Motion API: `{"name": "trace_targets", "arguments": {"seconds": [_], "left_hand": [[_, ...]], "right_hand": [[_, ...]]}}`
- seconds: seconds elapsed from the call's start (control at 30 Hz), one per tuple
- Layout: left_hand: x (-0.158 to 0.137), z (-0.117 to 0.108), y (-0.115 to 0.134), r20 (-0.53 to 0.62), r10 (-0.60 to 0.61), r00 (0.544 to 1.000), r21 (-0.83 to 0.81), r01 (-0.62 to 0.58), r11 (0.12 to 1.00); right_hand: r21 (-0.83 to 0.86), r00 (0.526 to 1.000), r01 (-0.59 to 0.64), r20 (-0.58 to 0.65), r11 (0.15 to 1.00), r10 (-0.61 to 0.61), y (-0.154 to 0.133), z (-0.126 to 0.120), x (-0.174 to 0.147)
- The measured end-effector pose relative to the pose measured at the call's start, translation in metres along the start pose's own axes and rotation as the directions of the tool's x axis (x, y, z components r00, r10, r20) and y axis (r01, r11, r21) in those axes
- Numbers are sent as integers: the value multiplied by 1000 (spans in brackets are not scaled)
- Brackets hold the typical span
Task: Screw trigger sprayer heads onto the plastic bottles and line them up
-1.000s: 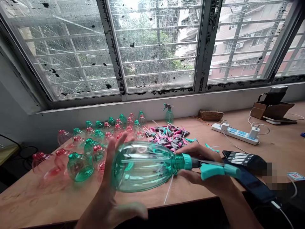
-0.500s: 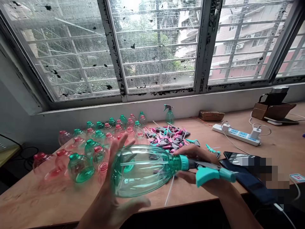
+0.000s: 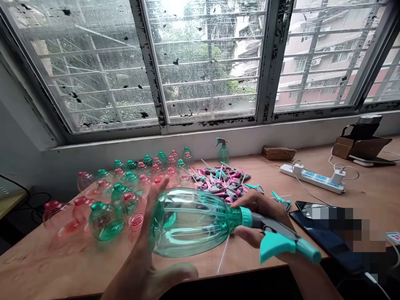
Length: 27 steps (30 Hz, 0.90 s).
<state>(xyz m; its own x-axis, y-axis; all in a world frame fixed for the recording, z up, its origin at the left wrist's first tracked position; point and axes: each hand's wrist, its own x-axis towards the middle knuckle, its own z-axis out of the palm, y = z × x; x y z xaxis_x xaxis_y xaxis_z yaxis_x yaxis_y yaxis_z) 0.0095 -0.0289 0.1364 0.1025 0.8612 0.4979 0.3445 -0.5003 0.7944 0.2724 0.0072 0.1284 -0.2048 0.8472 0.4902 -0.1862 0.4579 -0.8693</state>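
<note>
Head view; green spray bottle between hands

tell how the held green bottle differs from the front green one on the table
Pose: the held bottle is on its side between the left hand and right hand; the front bottle stands upright on the table.
Top: the held bottle has a teal-and-grey spray head at its neck; the front bottle's neck has none.
Both are see-through green.

Green spray bottle sideways between hands.
</note>
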Motion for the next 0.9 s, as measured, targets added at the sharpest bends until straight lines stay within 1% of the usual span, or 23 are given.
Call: {"name": "trace_targets", "arguments": {"seconds": [0.07,0.13,0.2,0.23,0.27,0.3,0.37,0.4,0.47,0.53,0.57,0.67,0.8,0.83,0.9], "left_hand": [[3,-3,0,46,-16,999,40,14,999],[5,-6,-4,76,3,997,133,-13,991],[4,-6,-12,80,31,996,216,-47,975],[2,-5,-16,62,38,997,230,-51,972],[1,-4,-19,33,44,998,222,-50,974],[-1,-2,-20,-18,35,999,202,-30,979],[-1,1,-20,-88,-6,996,153,20,988],[0,2,-17,-87,-30,996,130,41,991],[3,2,-11,-19,-43,999,87,45,995],[7,0,-5,48,-37,998,46,35,998],[8,0,-3,63,-38,997,22,36,999],[5,2,-3,42,-34,999,-12,34,999],[-4,7,-13,-44,129,991,29,-128,991],[-5,7,-14,-54,145,988,30,-143,989],[-5,6,-11,-52,100,994,16,-99,995]], "right_hand": [[43,1000,-7,10,999,6,-3,1,-1],[107,1000,-27,15,994,26,-4,2,-2],[152,999,-54,6,987,54,-4,1,-2],[163,998,-66,2,984,67,-3,0,-1],[168,997,-74,5,983,75,-1,-1,0],[166,997,-74,23,983,71,0,-2,0],[136,998,-47,56,990,40,3,-4,2],[112,998,-26,63,993,19,4,-5,2],[74,999,3,49,997,-6,5,-5,2],[68,1000,-2,18,998,1,4,-4,0],[80,1000,-16,15,997,15,4,-4,-1],[121,998,-65,4,991,65,2,-3,-1],[193,996,-89,11,977,89,0,1,-1],[213,995,-97,20,972,95,0,2,-1],[225,993,-115,27,967,112,1,5,-1]]}}
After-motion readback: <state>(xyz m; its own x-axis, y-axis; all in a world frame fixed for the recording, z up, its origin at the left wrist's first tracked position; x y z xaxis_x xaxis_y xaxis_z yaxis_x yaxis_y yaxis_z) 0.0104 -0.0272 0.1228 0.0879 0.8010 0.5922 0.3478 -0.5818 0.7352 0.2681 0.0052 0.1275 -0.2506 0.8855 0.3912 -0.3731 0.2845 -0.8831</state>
